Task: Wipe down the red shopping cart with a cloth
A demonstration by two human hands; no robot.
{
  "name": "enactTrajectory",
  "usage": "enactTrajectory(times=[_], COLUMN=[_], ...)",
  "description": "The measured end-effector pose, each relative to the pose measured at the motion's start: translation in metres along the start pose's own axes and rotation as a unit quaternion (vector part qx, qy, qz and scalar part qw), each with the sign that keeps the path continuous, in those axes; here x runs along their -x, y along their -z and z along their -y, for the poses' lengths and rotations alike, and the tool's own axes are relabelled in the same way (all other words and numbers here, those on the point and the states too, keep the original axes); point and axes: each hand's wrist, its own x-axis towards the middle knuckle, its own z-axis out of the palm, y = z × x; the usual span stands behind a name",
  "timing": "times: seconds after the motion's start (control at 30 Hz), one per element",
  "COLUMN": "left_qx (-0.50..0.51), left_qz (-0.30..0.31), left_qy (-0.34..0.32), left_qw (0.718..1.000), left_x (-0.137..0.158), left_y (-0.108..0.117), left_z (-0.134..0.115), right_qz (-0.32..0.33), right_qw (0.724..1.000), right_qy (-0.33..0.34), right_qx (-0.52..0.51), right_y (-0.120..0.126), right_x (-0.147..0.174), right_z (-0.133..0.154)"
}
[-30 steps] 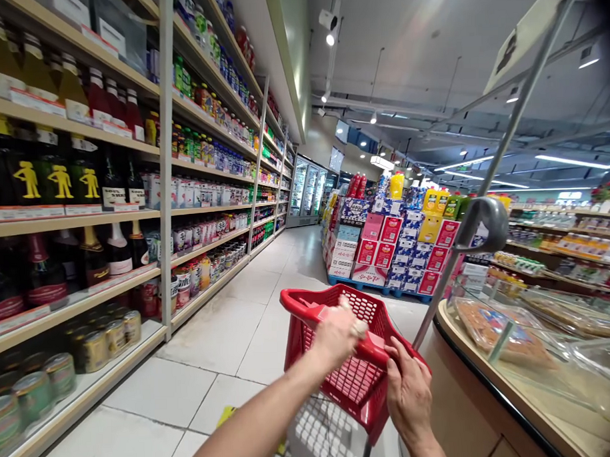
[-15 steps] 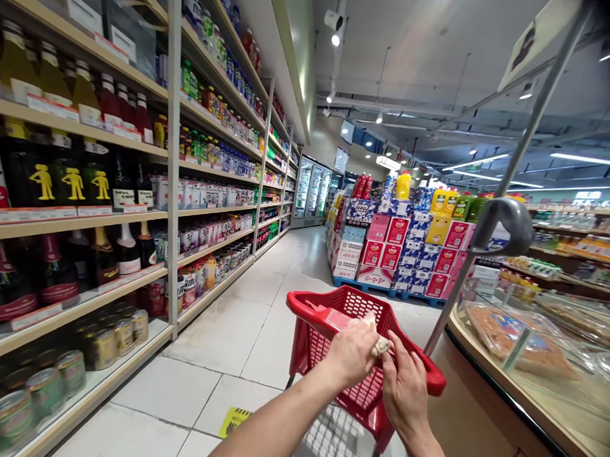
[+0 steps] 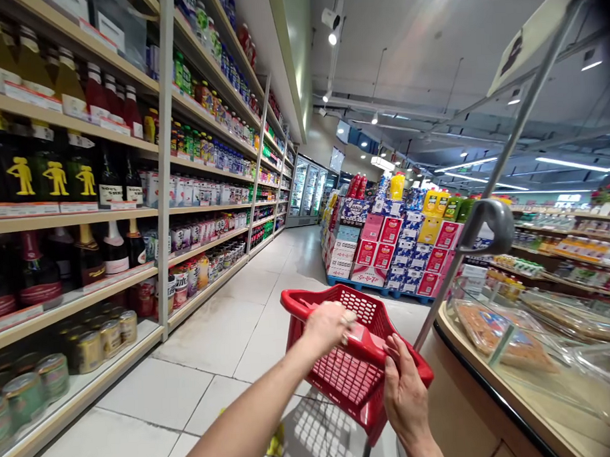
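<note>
A red plastic shopping cart point(image 3: 340, 377) with a mesh basket stands in front of me. My left hand point(image 3: 326, 329) is closed over the left part of its handle bar point(image 3: 372, 349). A small pale, crumpled thing point(image 3: 348, 319) shows at the fingers of this hand; its kind is too blurred to tell. Near the right end of the bar is my right hand point(image 3: 408, 391), its fingers apart and pointing up, with the fingertips close to the bar. Whether they touch it I cannot tell.
Shelves point(image 3: 84, 213) of bottles and cans line the left side. A glass-edged counter point(image 3: 470, 376) with packed food curves close on the right, beside a slanted metal pole point(image 3: 449, 277). Stacked drink cartons point(image 3: 376, 246) stand ahead. Tiled floor point(image 3: 229, 338) runs between them.
My left hand has moved left along the handle bar with the pale thing, away from my right hand. The right hand has dropped slightly. The view has shifted a little.
</note>
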Motion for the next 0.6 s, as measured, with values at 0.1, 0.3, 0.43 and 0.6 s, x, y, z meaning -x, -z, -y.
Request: enactTrajectory(times=[0.1,0.3,0.43,0.6], left_qx=[-0.010,0.036,0.027,0.037], left_qz=[-0.017,-0.014,-0.067,-0.016], left_qy=[0.035,-0.146,0.010,-0.128], left_qw=[0.999,0.988,0.997,0.991], left_x=[0.002,0.017,0.013,0.007], left_y=[0.006,-0.012,-0.003,-0.018], left_z=[0.012,-0.007,0.012,-0.012], right_qz=[-0.014,-0.025,-0.023,-0.033], right_qw=[1.000,0.999,0.999,0.998], right_qy=[0.002,0.024,0.022,0.015], right_qx=[0.011,0.038,0.019,0.044], right_y=[0.000,0.000,0.001,-0.001], right_x=[0.001,0.002,0.001,0.001], right_z=[0.002,0.002,0.004,0.005])
